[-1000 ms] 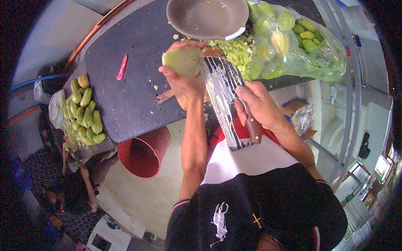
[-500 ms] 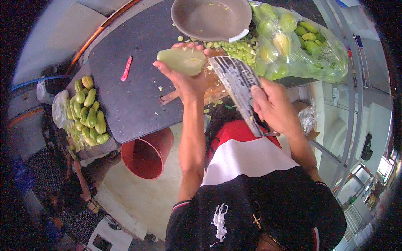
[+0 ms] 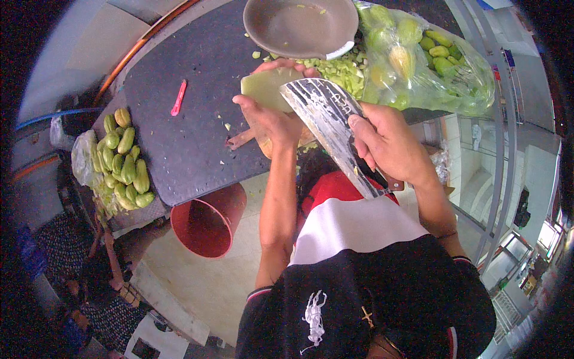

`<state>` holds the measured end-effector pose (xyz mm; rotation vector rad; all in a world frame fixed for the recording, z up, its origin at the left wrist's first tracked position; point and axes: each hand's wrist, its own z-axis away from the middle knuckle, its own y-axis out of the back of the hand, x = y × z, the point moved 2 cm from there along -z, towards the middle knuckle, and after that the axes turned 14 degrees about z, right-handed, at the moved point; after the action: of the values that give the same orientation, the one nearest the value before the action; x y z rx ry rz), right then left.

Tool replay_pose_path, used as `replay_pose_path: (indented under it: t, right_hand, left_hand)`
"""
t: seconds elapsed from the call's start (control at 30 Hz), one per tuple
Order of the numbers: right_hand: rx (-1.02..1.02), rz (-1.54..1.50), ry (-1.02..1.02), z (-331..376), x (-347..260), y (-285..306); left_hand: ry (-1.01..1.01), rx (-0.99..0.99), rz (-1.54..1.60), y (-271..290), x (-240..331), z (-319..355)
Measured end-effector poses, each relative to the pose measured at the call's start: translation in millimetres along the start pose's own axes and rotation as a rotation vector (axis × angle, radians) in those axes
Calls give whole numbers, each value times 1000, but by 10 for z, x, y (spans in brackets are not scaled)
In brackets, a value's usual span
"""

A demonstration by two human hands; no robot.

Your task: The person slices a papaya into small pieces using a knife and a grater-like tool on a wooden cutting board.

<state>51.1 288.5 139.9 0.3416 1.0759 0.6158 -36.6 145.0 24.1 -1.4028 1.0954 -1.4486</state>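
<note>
My left hand (image 3: 272,116) grips a peeled pale green fruit (image 3: 263,88) and holds it above a wooden cutting board (image 3: 258,137) at the table's near edge. In my right hand (image 3: 388,143) is a wide cleaver (image 3: 326,119), held by its handle, with the smeared blade resting against the fruit's right side. Chopped green pieces (image 3: 338,69) lie in a heap just beyond the blade, below a shallow grey bowl (image 3: 299,27).
A clear plastic bag of green fruit (image 3: 418,57) lies at the far right of the dark table (image 3: 185,143). A pink peeler (image 3: 178,97) lies to the left, whole green fruits (image 3: 122,161) are piled at the left end. A red bucket (image 3: 206,221) stands below.
The cleaver has swung up from pointing down over the board to lie against the fruit. My left hand has shifted the fruit slightly right and closer to the bowl.
</note>
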Motion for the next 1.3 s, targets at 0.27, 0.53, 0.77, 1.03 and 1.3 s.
replay_pose_path:
  t: [0.27, 0.53, 0.77, 1.03, 1.3]
  right_hand:
    - [-22, -69, -46, 9, 72, -35]
    - [-99, -225, -47, -50, 213, -69]
    - [-31, 48, -16, -71, 83, 56]
    - [148, 265, 132, -95, 55, -27]
    - [118, 514, 133, -56, -25, -60]
  left_hand:
    - [-9, -32, 49, 18, -6, -27]
    - [-88, -25, -75, 22, -29, -45]
    - [-27, -82, -360, 5, 16, -82]
    - [133, 6, -413, -75, 118, -98]
    - [260, 186, -192, 43, 71, -65]
